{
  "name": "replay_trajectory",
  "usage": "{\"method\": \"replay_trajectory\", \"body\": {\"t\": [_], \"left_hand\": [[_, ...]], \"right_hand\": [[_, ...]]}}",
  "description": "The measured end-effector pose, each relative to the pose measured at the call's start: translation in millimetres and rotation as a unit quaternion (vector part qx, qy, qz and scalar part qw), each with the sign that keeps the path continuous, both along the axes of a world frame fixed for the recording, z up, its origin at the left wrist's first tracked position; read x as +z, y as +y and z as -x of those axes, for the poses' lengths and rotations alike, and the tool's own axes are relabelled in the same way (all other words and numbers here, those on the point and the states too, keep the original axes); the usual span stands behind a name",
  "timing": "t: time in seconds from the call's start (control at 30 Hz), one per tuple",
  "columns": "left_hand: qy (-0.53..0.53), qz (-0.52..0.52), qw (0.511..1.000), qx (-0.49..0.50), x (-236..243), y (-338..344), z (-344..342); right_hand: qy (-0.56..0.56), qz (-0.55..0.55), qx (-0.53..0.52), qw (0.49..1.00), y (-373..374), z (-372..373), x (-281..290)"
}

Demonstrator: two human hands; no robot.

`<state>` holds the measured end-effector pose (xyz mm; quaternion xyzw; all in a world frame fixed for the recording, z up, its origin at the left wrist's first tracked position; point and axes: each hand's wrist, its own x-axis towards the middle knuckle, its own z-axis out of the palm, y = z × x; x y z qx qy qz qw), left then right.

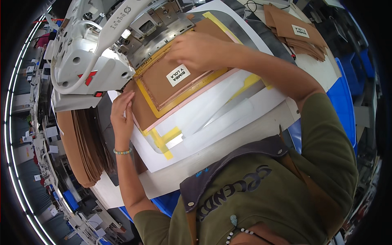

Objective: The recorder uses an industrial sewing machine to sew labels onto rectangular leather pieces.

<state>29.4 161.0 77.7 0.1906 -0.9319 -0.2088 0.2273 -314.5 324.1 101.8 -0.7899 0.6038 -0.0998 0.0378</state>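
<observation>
A brown panel (141,110) lies flat under the sewing machine, with a yellow rectangular frame (157,114) on top. Inside the frame, a white printed label (178,75) sits on brown material. My left hand (121,110) rests at the panel's left edge beside the machine head, fingers stretched out and holding nothing. Above the frame's far part, my right hand (194,51) is closed, its fingers curled down toward the brown material. Its fingertips are hidden, so what they grip, if anything, does not show.
The white sewing machine head (90,61) stands close beside my left hand. Brown panels are stacked (83,143) at the left. More labelled brown pieces (296,30) lie at the far right. White sheeting with yellow tape (167,141) covers the near worktable, and a blue bin (345,102) stands at right.
</observation>
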Motion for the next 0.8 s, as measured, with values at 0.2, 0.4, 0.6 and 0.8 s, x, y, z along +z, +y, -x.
{"method": "replay_trajectory", "body": {"t": [0.2, 0.4, 0.6, 0.8], "left_hand": [[-0.077, 0.087, 0.992, -0.055, 14, 31, 27], [-0.123, 0.144, 0.978, -0.082, 8, 35, 47], [-0.131, 0.154, 0.976, -0.085, 7, 37, 50], [-0.128, 0.151, 0.977, -0.073, 6, 36, 49]], "right_hand": [[-0.003, 0.259, -0.013, 0.966, 34, 37, -59], [0.035, 0.246, -0.048, 0.967, 35, 27, -56], [0.039, 0.213, -0.062, 0.974, 35, 28, -53], [0.016, 0.233, -0.036, 0.972, 31, 25, -58]]}}
